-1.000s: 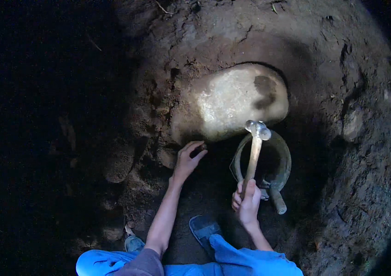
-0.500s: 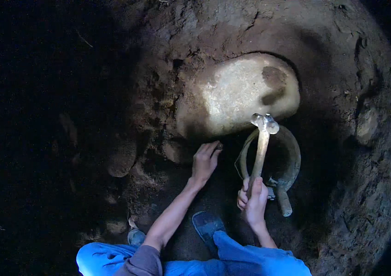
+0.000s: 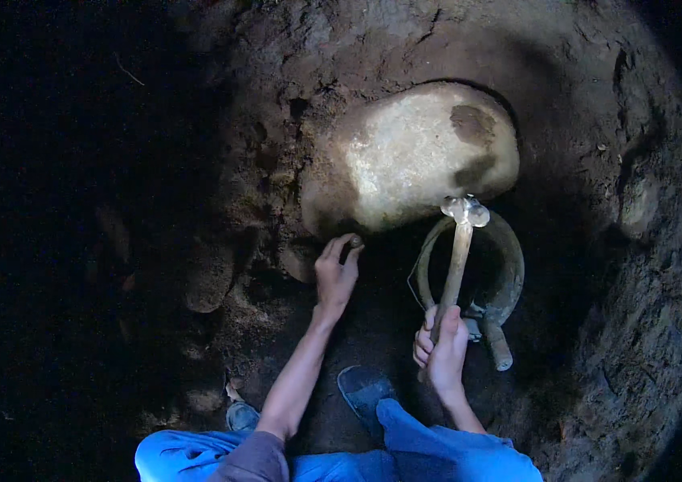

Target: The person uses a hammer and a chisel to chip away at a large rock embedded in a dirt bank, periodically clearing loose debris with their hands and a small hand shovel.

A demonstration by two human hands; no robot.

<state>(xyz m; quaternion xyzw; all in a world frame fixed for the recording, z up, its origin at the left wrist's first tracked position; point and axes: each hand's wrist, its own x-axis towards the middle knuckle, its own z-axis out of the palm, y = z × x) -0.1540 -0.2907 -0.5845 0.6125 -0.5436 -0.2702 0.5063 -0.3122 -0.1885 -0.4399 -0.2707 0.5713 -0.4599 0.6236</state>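
My right hand (image 3: 443, 347) is wrapped round the wooden handle of a hammer (image 3: 457, 261). Its metal head points away from me, just off the near right edge of a big pale boulder (image 3: 425, 157) set in the earth. With bent fingers, my left hand (image 3: 336, 273) pinches a small dark lump (image 3: 356, 240), perhaps a stone, close to the boulder's lower left edge. Beneath the hammer stands a round-rimmed container (image 3: 511, 273) with a dark inside. Another short, thick handle (image 3: 500, 349) sticks out beside the container's near rim.
Rough earth walls (image 3: 646, 361) curve round on the right and far side. Several rocks stick out on the left, one rounded rock (image 3: 299, 261) near my left hand. My shoe (image 3: 365, 394) rests on dark ground. The far left lies in deep shadow.
My left hand has moved left and slightly away from me, with the small lump at its fingertips. The right hand still grips the hammer in nearly the same spot.
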